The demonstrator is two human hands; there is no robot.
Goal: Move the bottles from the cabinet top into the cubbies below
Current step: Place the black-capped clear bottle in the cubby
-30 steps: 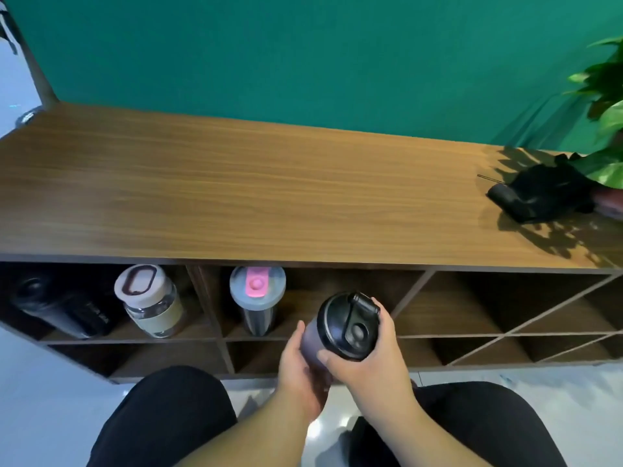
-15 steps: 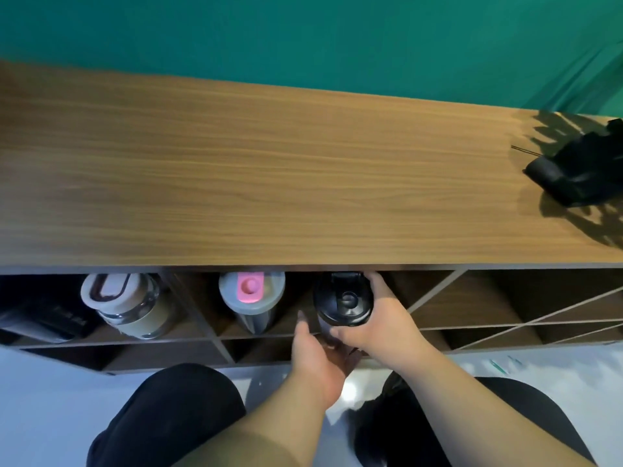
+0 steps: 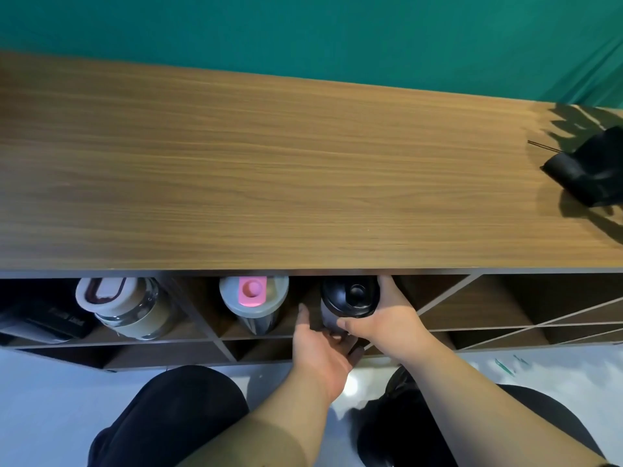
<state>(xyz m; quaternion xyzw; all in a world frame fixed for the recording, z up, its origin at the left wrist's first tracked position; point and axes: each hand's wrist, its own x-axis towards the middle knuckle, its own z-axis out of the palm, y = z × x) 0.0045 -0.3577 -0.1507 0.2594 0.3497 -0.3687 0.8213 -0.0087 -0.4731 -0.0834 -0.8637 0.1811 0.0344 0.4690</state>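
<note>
Black-lidded bottle (image 3: pixel 349 298) stood upright in an upper cubby, lid just under the cabinet top's (image 3: pixel 269 170) front edge. Held by both hands: right hand (image 3: pixel 387 318) wrapped around lid and side, left hand (image 3: pixel 320 348) cupped low against its body. Left of the grip, pink-lidded bottle (image 3: pixel 253 301) close by, same cubby. Right of the grip, open cubby space past a slanted divider (image 3: pixel 441 296).
</note>
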